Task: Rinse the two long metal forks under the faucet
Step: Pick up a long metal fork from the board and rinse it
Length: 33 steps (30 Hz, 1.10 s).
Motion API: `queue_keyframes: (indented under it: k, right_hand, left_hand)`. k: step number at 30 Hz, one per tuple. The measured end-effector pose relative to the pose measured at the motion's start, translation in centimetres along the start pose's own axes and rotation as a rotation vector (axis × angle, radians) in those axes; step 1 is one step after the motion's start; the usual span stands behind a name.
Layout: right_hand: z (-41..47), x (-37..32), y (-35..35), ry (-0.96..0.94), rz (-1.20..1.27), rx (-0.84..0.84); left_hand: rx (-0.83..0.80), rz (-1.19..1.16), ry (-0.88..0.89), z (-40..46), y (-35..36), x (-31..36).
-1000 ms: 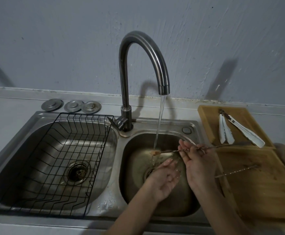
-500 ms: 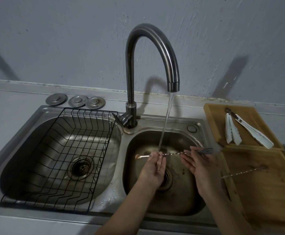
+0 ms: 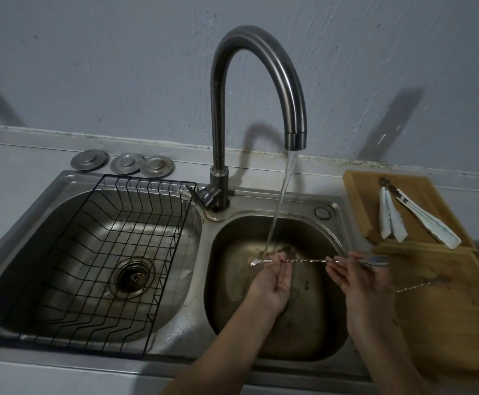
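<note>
A long twisted metal fork [image 3: 312, 260] lies level over the right sink basin [image 3: 326, 332]. Its small rounded end sits in the water stream from the faucet [image 3: 295, 129], and its tines point right over the board. My left hand [image 3: 272, 280] pinches the shaft near the wet end, palm up. My right hand [image 3: 358, 277] grips the shaft close to the tines. The second long fork [image 3: 420, 284] lies on the wooden cutting board [image 3: 455, 323] to the right of my right hand.
A black wire rack [image 3: 101, 263] fills the left basin. Three metal drain lids [image 3: 124, 163] lie behind it on the counter. White tongs [image 3: 415, 220] rest on a smaller wooden board [image 3: 358, 201] at the back right.
The fork's round end has come under the stream. My left hand has risen from below and closed its fingers on the shaft, while the right hand stays near the tines.
</note>
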State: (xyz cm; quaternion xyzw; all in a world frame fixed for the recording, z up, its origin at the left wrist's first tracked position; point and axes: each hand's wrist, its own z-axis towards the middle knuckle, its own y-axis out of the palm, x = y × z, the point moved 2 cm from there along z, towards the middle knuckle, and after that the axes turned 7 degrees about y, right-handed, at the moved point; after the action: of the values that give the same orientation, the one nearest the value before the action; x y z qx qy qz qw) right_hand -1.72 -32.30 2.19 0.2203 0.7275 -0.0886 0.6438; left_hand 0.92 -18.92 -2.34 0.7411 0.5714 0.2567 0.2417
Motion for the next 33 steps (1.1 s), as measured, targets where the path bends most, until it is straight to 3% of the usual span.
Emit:
queue_keyframes:
  k: [11, 24, 33]
  right_hand:
    - [-0.6, 1.4, 1.5, 0.069, -0.039, -0.027]
    - [-0.9, 1.4, 0.7, 0.047, -0.070, -0.034]
    - [-0.9, 1.3, 1.0, 0.018, -0.063, -0.008]
  left_hand:
    - [-0.093, 0.053, -0.010, -1.0, 0.4, -1.2]
    - [0.008, 0.007, -0.031, -0.2, -1.3, -0.5]
    - [-0.010, 0.141, -0.062, -0.3, -0.4, 0.3]
